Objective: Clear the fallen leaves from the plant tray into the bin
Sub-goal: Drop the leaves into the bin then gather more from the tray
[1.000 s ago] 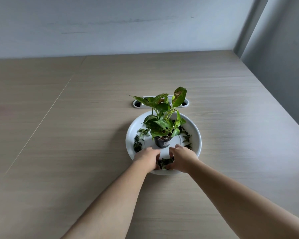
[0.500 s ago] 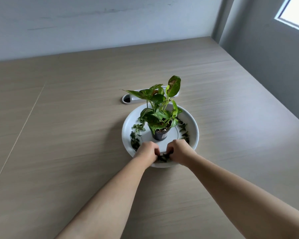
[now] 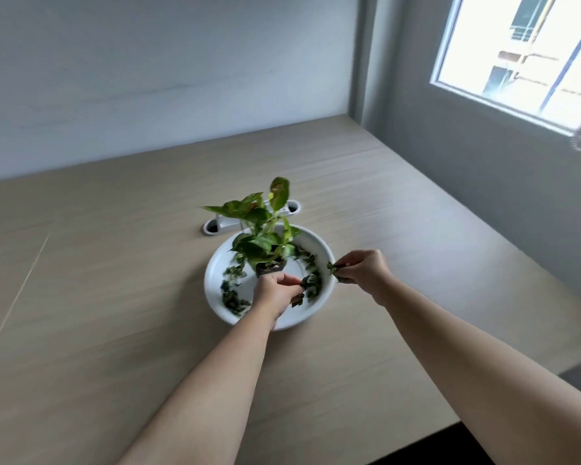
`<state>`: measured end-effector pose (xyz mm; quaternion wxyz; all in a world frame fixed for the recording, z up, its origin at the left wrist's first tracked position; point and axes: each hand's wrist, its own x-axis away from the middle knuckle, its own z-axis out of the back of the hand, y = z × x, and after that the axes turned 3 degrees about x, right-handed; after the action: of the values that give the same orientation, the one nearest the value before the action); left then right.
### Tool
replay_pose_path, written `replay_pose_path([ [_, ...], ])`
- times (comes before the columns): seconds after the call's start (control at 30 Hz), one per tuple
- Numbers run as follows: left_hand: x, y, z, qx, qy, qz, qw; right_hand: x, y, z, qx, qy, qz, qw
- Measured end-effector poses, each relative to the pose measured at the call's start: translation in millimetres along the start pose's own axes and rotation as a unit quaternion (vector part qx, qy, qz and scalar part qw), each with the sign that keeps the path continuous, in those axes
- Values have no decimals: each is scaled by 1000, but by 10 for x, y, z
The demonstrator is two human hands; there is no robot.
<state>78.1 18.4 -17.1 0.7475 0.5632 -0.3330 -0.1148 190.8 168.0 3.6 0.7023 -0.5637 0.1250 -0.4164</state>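
At the tray (image 3: pixel 210 280), left hand (image 3: pixel 275 293) and right hand (image 3: pixel 366 270) each pinch fallen leaves (image 3: pixel 332 268).

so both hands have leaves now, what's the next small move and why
Probably lift both hands clear of the tray and carry what they hold to the bin, which is not in view. The right hand pinches a clump at the tray's right rim; the left hand grips leaves above its near side. More loose leaves lie along the left side, so another pass seems likely.

Office-like room, long wooden desk (image 3: pixel 114 297), cable grommet (image 3: pixel 215 226), window (image 3: pixel 524 52)
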Motion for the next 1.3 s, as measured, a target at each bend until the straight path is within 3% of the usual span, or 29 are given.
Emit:
replay_pose_path([
  [0.13,267,280,-804,25,-54,-34,998,304,149,924,-53,39,-2,998],
  [0.3,785,545,-2326,24,-149,-52,987,843,720,2529,-101,132,-15,986],
  [0.43,1274,564,-3692,-3,-240,-57,969,1425,1422,3793,-107,242,-43,963],
  [0.6,1776,389,-5019,-92,-342,-59,933,2110,2365,4776,-106,350,-122,923],
  [0.93,1999,-965,-6673,-301,-438,10,847,2537,4155,5044,-131,431,-328,830],
  [1.13,1656,-1709,-7330,-404,-458,9,792,2187,5006,4934,-192,412,-389,802],
  [1.3,1464,-2012,-7545,-534,-519,-38,666,2148,5416,4893,-186,400,-451,776],
])
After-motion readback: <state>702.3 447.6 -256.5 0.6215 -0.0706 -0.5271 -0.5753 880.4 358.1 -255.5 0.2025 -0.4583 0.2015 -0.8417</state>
